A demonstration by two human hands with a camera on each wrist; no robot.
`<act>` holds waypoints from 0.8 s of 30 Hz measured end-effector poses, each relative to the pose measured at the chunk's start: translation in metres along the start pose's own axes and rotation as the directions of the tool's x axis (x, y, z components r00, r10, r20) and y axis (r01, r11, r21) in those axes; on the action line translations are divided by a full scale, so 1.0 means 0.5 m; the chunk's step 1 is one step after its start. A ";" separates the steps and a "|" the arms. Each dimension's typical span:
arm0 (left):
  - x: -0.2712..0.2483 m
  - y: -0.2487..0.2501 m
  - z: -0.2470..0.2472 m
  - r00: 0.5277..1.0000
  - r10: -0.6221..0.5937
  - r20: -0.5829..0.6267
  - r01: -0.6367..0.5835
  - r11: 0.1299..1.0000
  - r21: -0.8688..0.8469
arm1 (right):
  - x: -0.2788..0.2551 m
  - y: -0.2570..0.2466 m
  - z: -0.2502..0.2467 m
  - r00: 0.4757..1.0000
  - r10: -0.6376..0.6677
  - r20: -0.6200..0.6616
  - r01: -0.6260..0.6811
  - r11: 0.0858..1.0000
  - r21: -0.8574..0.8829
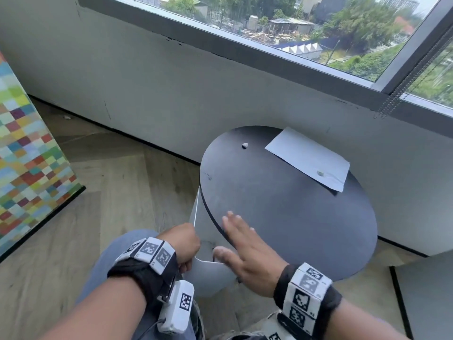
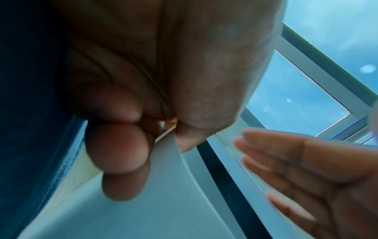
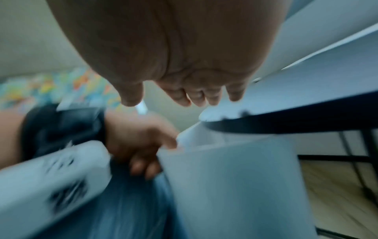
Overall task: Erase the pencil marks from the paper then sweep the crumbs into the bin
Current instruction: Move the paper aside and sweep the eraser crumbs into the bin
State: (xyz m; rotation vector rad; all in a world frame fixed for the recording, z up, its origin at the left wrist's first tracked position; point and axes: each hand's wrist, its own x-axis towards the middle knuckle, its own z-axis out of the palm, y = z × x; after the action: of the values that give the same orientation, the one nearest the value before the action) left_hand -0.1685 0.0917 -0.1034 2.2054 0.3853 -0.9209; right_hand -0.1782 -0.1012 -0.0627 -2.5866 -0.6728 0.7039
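Observation:
A white bin (image 1: 210, 278) sits just under the near-left rim of the round black table (image 1: 282, 217). My left hand (image 1: 186, 244) grips the bin's rim; in the left wrist view its fingers (image 2: 122, 145) pinch the thin white wall (image 2: 163, 194). My right hand (image 1: 245, 246) lies flat and open on the table's edge above the bin, blurred by motion, fingers straight (image 3: 184, 97). The white paper (image 1: 308, 158) lies at the far right of the table with a small greyish lump (image 1: 320, 173) on it. Crumbs are too small to make out.
A small white lump (image 1: 244, 145) lies on the table's far side. A grey wall and window sill run behind the table. A multicoloured checkered panel (image 1: 29, 155) stands at the left on the wood floor. My blue-jeaned knee (image 1: 117, 246) is under the left wrist.

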 end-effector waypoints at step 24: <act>0.002 0.005 0.002 1.000 0.023 0.011 -0.023 1.000 -0.001 | 0.076 0.046 0.045 0.973 0.127 -0.194 -0.167 0.964 -0.207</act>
State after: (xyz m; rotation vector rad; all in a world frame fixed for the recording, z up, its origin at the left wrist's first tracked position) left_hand -0.1671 0.0892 -0.1035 2.1987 0.3546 -0.9195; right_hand -0.1535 -0.0945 -0.1054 -2.8870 -0.5324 0.4512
